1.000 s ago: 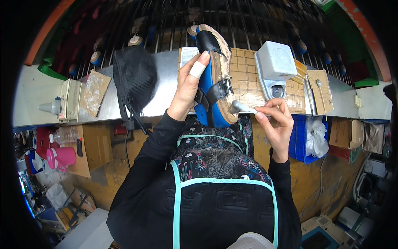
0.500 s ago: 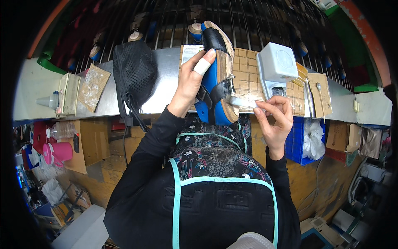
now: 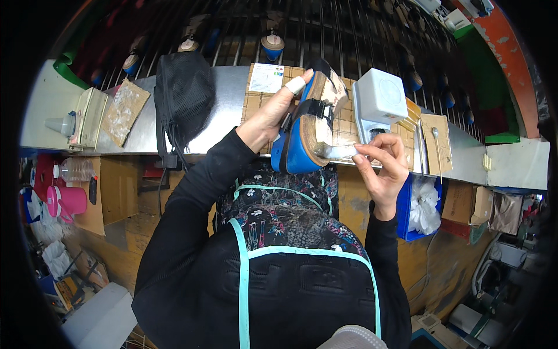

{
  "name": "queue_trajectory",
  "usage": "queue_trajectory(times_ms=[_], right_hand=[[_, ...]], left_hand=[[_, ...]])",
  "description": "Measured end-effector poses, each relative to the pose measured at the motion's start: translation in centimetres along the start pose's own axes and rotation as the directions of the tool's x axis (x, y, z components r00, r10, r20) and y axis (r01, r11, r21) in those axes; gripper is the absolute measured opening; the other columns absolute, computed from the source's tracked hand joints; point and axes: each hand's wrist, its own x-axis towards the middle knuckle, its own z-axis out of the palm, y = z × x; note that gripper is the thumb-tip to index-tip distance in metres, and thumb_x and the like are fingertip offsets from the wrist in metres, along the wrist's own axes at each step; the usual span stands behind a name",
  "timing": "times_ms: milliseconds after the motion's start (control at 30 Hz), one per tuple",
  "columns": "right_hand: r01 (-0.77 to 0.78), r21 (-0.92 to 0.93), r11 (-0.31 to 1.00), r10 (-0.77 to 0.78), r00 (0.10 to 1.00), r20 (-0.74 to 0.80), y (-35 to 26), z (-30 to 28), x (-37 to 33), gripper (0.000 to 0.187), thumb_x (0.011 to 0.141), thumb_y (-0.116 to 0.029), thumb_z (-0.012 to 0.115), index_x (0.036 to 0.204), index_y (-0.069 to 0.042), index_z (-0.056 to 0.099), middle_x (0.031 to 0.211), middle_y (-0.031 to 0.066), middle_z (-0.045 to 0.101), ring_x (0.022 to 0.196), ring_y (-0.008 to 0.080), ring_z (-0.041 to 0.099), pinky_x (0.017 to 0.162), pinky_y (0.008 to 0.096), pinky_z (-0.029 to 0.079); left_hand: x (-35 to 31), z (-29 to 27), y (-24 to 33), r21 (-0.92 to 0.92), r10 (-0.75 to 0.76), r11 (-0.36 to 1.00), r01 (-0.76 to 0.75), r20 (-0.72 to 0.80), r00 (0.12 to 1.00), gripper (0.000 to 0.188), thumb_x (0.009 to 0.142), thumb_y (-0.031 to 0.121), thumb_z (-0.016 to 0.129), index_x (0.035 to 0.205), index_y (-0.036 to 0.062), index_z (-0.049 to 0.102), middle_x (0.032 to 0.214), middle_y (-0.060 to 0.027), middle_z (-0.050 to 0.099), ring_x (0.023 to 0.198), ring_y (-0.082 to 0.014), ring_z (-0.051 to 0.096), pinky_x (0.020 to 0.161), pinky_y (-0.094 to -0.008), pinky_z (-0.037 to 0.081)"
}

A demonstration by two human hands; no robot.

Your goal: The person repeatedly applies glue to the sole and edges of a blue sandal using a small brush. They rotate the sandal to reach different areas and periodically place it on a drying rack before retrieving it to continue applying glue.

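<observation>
My left hand (image 3: pixel 273 116), a white wrap round its thumb, grips a half-made sandal (image 3: pixel 317 125) on a blue shoe last (image 3: pixel 299 148). The sandal has black straps with a buckle and a tan sole edge; it is tilted over the bench's front edge. Between the thumb and fingers of my right hand (image 3: pixel 381 171) is pinched a short, whitish, translucent strip-like tool (image 3: pixel 342 152). Its far end meets the sole edge at the lower end of the sandal. What kind of tool it is cannot be made out.
Behind the sandal, brown cardboard (image 3: pixel 251 104) covers part of the metal bench (image 3: pixel 226 87). A white cube-topped container (image 3: pixel 381 96) stands right, a black mesh bag (image 3: pixel 185 93) left. Beyond run conveyor bars with blue lasts (image 3: pixel 272 47). A blue crate (image 3: pixel 411 232) sits below right.
The sandal has turned and tipped, showing more of its sole and of the last's blue end. My left hand turned with it. The whitish tool stays against the sole edge.
</observation>
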Motion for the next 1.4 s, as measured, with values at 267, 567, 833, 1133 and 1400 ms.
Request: queue_trajectory(times_ms=[267,567,833,1133,1400], right_hand=[[0.141,0.103,0.985,-0.153,0.981,0.120,0.2,0.0,3.0,0.024,0.069,-0.004,0.080,0.092,-0.006,0.076,0.088,0.0061,0.055,0.076,0.0137,0.057,0.062,0.0239,0.049],[0.048,0.247,0.968,-0.149,0.900,0.411,1.2,0.2,5.3,0.020,0.071,-0.010,0.081,0.089,-0.003,0.076,0.090,0.0056,0.055,0.079,0.0140,0.056,0.066,0.0253,0.048],[0.001,0.334,0.942,-0.188,0.829,0.527,2.8,0.5,5.3,0.018,0.071,-0.011,0.082,0.088,-0.006,0.077,0.091,0.0051,0.053,0.081,0.0139,0.056,0.065,0.0259,0.049],[0.145,0.238,0.960,-0.260,0.773,0.579,2.9,-1.1,6.5,0.018,0.070,-0.013,0.082,0.086,-0.009,0.077,0.091,0.0042,0.054,0.082,0.0160,0.055,0.069,0.0297,0.047],[0.127,-0.386,0.914,-0.054,0.980,0.194,-0.1,-2.9,4.4,0.017,0.071,-0.017,0.080,0.086,-0.011,0.075,0.083,0.0022,0.057,0.075,0.0159,0.056,0.074,0.0316,0.037]], left_hand=[[-2.0,-0.7,-3.8,-0.094,0.099,0.993,-0.075,0.288,0.952,0.050,0.097,0.047,0.046,0.130,0.0095,0.054,0.113,-0.0154,0.065,0.091,-0.0240,0.068,0.076,-0.0342,0.060],[-3.0,-3.7,-8.7,-0.159,-0.292,0.674,0.722,0.840,0.457,0.073,0.093,0.056,0.048,0.136,-0.0029,0.041,0.112,-0.0305,0.052,0.093,-0.0325,0.062,0.078,-0.0369,0.055],[-4.3,-4.1,-10.6,-0.220,-0.387,0.635,0.740,0.739,0.551,0.069,0.093,0.046,0.056,0.139,-0.0010,0.035,0.120,-0.0251,0.047,0.098,-0.0294,0.055,0.077,-0.0340,0.052],[-4.8,-4.3,-11.5,-0.281,-0.431,0.451,0.847,0.763,0.482,0.070,0.095,0.051,0.046,0.142,0.0004,0.031,0.120,-0.0253,0.047,0.096,-0.0295,0.053,0.075,-0.0361,0.051],[0.7,-3.5,-9.4,-0.268,-0.218,0.849,0.455,0.607,0.764,0.086,0.087,0.067,0.048,0.139,-0.0008,0.035,0.111,-0.0286,0.055,0.094,-0.0374,0.063,0.072,-0.0425,0.058]])
